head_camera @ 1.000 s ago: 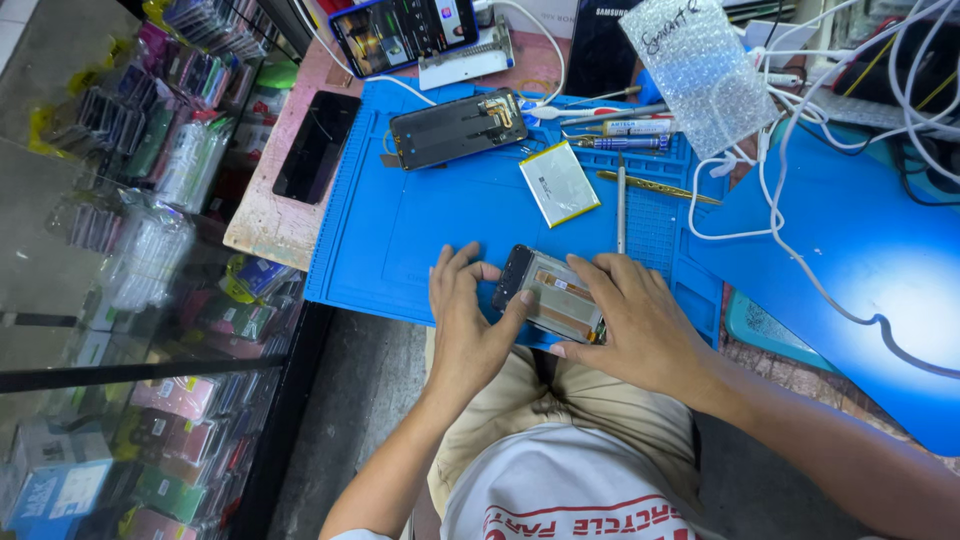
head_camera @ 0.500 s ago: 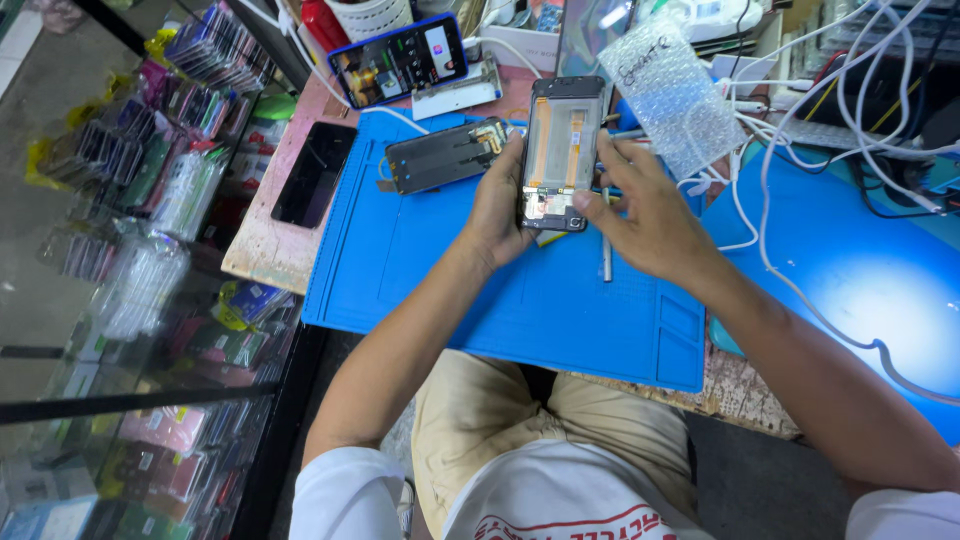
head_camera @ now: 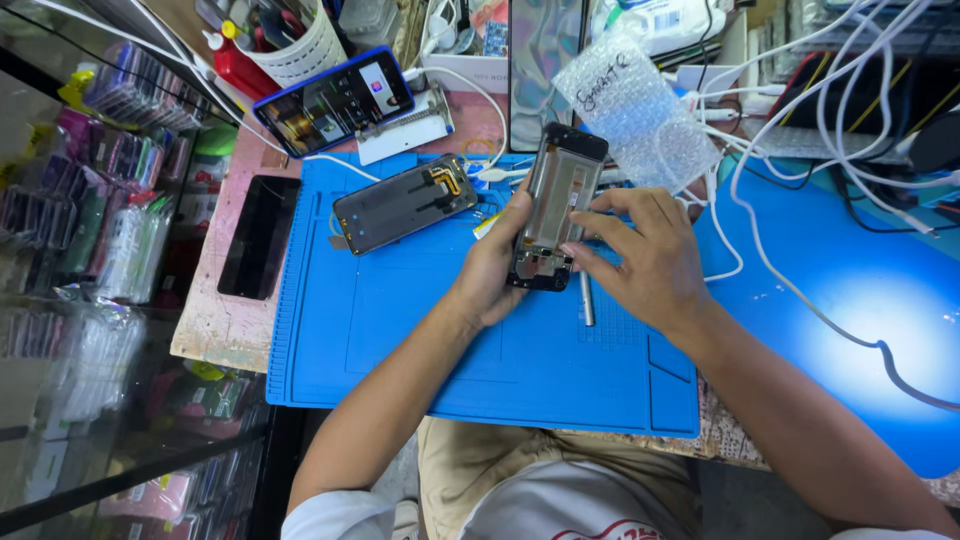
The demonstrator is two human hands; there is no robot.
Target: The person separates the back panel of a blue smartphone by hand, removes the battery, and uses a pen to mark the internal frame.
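Head camera looks down on a blue silicone repair mat [head_camera: 400, 340] where both hands hold an opened phone frame [head_camera: 558, 205] upright-lengthwise above the mat's far half. Left hand [head_camera: 495, 265] is curled around the frame's left edge and lower end, fingers closed on it, thumb along the side. Right hand [head_camera: 645, 250] grips from the right, fingers bent, fingertips [head_camera: 572, 250] pressing on the frame's lower inner face near the bottom; it is closed on the frame too. Just below the frame, between the two hands, a slim metal tool [head_camera: 587, 298] lies on the mat, apart from the fingers. To the left on the mat rests another disassembled phone body [head_camera: 405, 203], tilted, its inside showing an orange flex. Beyond it a blue-cased phone [head_camera: 333, 100] with a lit screen leans on a white stand. A black screen panel [head_camera: 259, 237] lies off the mat's left edge. A bubble-wrap bag [head_camera: 635, 105] and white cables [head_camera: 760, 150] sit to the right of the frame
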